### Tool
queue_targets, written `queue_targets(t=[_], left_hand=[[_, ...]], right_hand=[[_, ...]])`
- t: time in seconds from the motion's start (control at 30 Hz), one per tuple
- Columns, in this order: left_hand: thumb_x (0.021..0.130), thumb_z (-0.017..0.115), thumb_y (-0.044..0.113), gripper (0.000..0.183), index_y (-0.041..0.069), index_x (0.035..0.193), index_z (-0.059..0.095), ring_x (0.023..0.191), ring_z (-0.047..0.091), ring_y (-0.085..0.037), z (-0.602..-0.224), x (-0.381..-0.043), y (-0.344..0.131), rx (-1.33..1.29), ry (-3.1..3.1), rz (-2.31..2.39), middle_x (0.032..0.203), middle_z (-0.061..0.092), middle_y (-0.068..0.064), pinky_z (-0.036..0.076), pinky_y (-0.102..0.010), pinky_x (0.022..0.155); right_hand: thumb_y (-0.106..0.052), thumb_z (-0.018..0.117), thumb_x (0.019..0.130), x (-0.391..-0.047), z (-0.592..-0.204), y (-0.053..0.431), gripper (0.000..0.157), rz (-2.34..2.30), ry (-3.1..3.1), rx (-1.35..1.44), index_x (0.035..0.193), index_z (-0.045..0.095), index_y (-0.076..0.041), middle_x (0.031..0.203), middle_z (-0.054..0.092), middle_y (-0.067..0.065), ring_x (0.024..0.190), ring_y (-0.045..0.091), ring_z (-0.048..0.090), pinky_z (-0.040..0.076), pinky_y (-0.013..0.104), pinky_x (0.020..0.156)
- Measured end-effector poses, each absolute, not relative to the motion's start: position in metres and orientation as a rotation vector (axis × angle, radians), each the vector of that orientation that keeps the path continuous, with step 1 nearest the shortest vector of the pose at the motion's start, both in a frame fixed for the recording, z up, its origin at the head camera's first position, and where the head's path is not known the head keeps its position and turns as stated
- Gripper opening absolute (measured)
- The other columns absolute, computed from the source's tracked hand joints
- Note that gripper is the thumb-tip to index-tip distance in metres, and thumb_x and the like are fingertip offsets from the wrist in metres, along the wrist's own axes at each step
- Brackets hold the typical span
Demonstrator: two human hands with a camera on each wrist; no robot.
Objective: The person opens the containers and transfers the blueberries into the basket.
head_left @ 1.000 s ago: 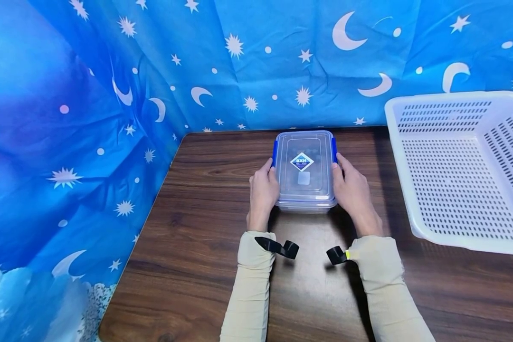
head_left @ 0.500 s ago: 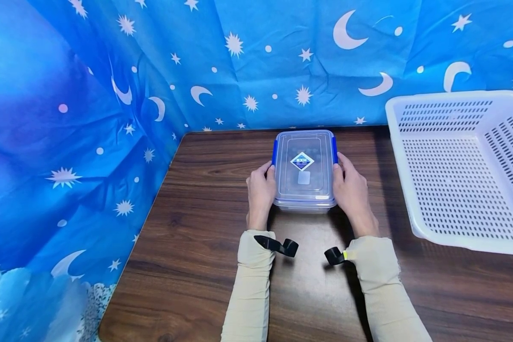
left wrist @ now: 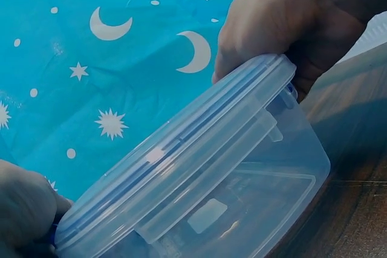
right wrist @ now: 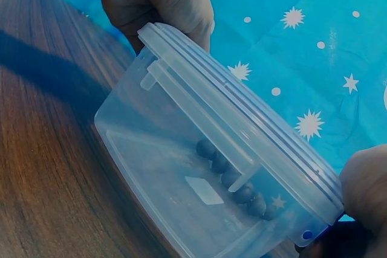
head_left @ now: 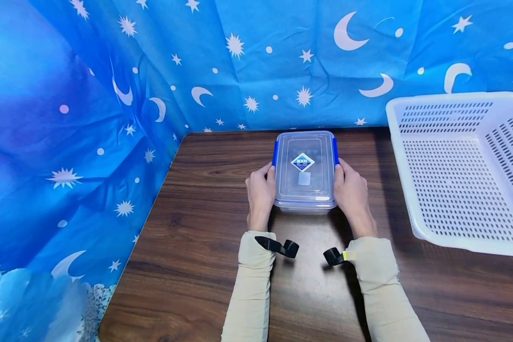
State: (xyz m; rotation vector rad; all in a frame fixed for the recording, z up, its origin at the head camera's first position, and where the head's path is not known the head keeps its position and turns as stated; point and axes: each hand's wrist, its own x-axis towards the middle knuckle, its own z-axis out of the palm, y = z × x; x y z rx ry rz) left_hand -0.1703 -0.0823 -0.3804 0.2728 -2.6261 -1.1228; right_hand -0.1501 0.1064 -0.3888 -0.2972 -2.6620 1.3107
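Note:
A clear plastic food storage container (head_left: 305, 190) with blue side clips and a diamond label on its lid sits near the table's back edge. Its lid is on. My left hand (head_left: 261, 194) grips its left side by the clip, and my right hand (head_left: 354, 194) grips its right side likewise. The thumbs lie along the lid's edges; the other fingertips are mostly hidden. Through the wall of the container (right wrist: 151, 131), in the right wrist view, several dark round shapes (right wrist: 243, 193) show in a row; I cannot tell what they are.
A large white perforated plastic basket (head_left: 461, 190) stands to the right on the dark wooden table (head_left: 188, 247). A blue curtain (head_left: 273, 71) with moons and stars hangs behind the table and along its left side. Black straps hang from both wrists.
My left hand has shifted slightly to the left along the container's side, and my right wrist slightly to the left. The container stays in nearly the same place.

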Motion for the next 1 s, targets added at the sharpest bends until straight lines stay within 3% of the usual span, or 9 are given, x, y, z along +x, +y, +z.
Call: queue_targets(t=[0.77, 1.0], left_hand=[[0.096, 0.055, 0.025, 0.027, 0.019, 0.119, 0.069, 0.112, 0.062, -0.028, -0.3818, -0.1724, -0.0829, 0.271, -2.642, -1.092, 0.119, 0.067, -0.003, 0.047, -0.042, 0.093], [0.096, 0.055, 0.025, 0.028, 0.018, 0.119, 0.068, 0.112, 0.061, -0.031, -0.3823, -0.1705, -0.0828, 0.273, -2.647, -1.092, 0.119, 0.067, -0.002, 0.046, -0.043, 0.094]], right_hand=[[-0.024, 0.03, 0.104, -0.1509, -0.3892, 0.104, 0.042, 1.341, -2.634, -0.315, 0.139, 0.049, -0.011, 0.131, 0.057, 0.021, 0.118, 0.042, 0.053, 0.037, 0.051, 0.104], [-0.02, 0.03, 0.103, -0.149, -0.3928, 0.1066, 0.042, 1.409, -2.603, -0.42, 0.138, 0.049, -0.006, 0.135, 0.053, 0.022, 0.123, 0.042, 0.049, 0.035, 0.05, 0.106]])
